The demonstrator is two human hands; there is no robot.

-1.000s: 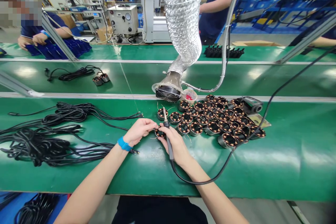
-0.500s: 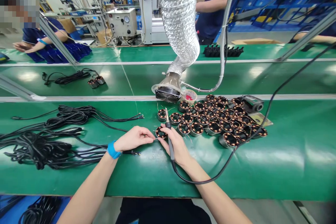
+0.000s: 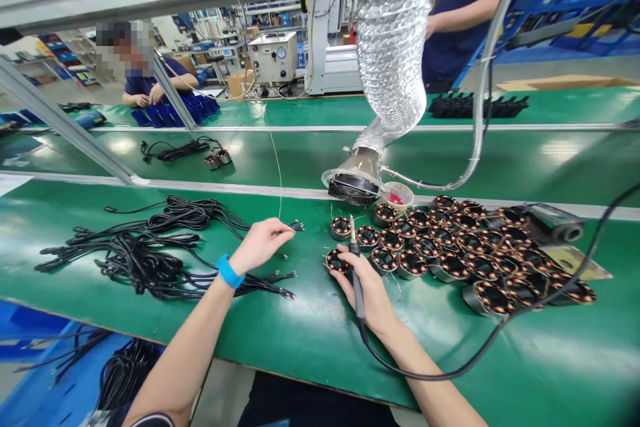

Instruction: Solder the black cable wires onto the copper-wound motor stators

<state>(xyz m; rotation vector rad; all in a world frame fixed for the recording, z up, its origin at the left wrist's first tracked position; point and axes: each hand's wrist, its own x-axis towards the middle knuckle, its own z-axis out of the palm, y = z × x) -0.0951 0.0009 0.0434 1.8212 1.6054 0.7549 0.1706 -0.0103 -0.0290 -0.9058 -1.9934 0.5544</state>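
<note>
My right hand (image 3: 369,290) holds a soldering iron (image 3: 356,273) upright, its tip pointing away from me, while its thumb and fingertips touch a copper-wound stator ring (image 3: 337,261). My left hand (image 3: 264,245), with a blue wristband, has thumb and fingers pinched together beside the stripped ends of black cables (image 3: 200,210); whatever lies between the fingertips is too small to make out. Several more stators (image 3: 412,263) stand grouped to the right of my right hand. A coiled bundle of black cables (image 3: 145,267) lies left of my left wrist.
A fume extractor (image 3: 356,180) on a silver duct hangs behind the stators. Beside it sits a tape roll (image 3: 399,195). The iron's cord (image 3: 465,368) loops to the right. A metal bracket (image 3: 555,221) stands at the right. Across the bench are two people.
My left hand has left the stator and moved left to the cable ends. The right hand still holds the iron at the stator. The camera view has turned left.
</note>
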